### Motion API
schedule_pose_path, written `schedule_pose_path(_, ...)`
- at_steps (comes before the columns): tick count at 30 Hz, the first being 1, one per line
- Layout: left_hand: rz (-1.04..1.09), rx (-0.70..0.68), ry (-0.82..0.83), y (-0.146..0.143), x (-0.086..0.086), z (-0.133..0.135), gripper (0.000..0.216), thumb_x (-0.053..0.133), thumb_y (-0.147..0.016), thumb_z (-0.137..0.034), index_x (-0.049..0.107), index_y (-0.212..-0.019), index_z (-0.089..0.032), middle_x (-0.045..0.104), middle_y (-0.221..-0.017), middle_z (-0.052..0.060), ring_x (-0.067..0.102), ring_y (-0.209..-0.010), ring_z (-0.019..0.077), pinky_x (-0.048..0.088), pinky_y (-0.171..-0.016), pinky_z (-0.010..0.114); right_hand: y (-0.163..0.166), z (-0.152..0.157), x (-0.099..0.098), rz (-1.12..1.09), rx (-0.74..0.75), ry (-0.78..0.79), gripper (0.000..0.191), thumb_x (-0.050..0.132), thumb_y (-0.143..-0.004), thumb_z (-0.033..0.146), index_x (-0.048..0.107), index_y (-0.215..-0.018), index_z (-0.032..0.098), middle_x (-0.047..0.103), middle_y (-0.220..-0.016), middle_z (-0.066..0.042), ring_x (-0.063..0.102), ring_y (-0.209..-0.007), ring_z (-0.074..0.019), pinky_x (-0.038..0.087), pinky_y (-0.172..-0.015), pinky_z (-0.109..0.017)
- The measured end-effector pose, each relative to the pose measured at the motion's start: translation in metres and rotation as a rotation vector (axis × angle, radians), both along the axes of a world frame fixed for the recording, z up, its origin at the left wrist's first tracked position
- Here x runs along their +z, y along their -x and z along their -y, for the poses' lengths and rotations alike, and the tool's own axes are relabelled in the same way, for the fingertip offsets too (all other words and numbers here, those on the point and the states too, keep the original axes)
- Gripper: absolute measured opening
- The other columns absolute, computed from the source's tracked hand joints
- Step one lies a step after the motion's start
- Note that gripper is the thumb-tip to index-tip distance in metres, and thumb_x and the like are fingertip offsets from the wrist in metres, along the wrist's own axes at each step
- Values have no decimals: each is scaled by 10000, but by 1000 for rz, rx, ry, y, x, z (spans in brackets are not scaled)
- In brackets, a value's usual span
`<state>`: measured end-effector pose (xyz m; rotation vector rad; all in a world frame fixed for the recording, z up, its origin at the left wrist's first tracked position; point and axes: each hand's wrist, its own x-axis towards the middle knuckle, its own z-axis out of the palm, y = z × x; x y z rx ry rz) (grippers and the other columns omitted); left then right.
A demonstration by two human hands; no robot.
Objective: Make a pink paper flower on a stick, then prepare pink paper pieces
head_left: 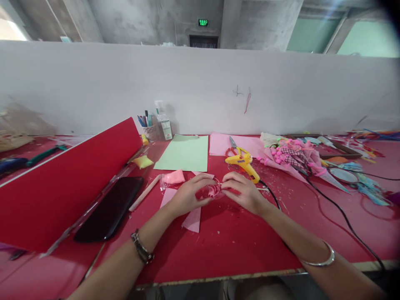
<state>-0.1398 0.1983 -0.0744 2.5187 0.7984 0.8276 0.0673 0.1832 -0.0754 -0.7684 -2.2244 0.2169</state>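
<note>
Over the middle of the red table, my left hand [190,192] and my right hand [245,191] meet around a small curled piece of pink paper [214,190]. The left fingers and thumb curve about its left side. On its right side, the right fingers are pinched together, and a thin stick [261,189] shows beyond that hand. Cut strips of pink paper [193,221] lie under and beside my left hand. A yellow glue gun [246,163] rests just past my right hand, with scissors [233,143] behind it.
A black phone [111,208] lies left of a rolled stick [144,193], near a standing red board [71,179]. Green paper [184,153] and pink sheets [218,143] lie behind. Pink pompom decorations [290,154] sit at right. The glue gun's black cable [340,212] crosses the right side.
</note>
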Motion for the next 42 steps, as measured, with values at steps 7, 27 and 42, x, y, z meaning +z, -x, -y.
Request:
schedule_pose_path(7, 34, 17, 37, 0, 3, 2, 312, 554, -723, -185, 481, -1026, -197, 517, -1054, 54, 476, -976, 156, 404, -845, 303, 0, 2, 1, -23, -38, 29, 109, 480, -801, 221, 535, -894, 208, 497, -891, -43, 510, -810, -137, 439, -715, -260)
schedule_pose_path(27, -78, 145, 132, -3, -8, -1, 87, 523, -685, -123, 515, -758, -170, 573, -728, -7, 524, -652, 115, 418, -593, 218, 3, 4, 2, 151, 11, 192, 166, 485, -799, 327, 561, -862, 195, 505, -862, -35, 515, -752, -127, 420, -683, -241)
schedule_pose_path(42, -109, 126, 129, -4, -7, -1, 13, 501, -739, -158, 496, -729, -163, 556, -706, -8, 492, -622, 108, 388, -568, 204, 2, 2, -2, 164, 28, 112, 179, 398, -849, 243, 565, -839, 178, 536, -840, -50, 512, -757, -128, 417, -681, -237)
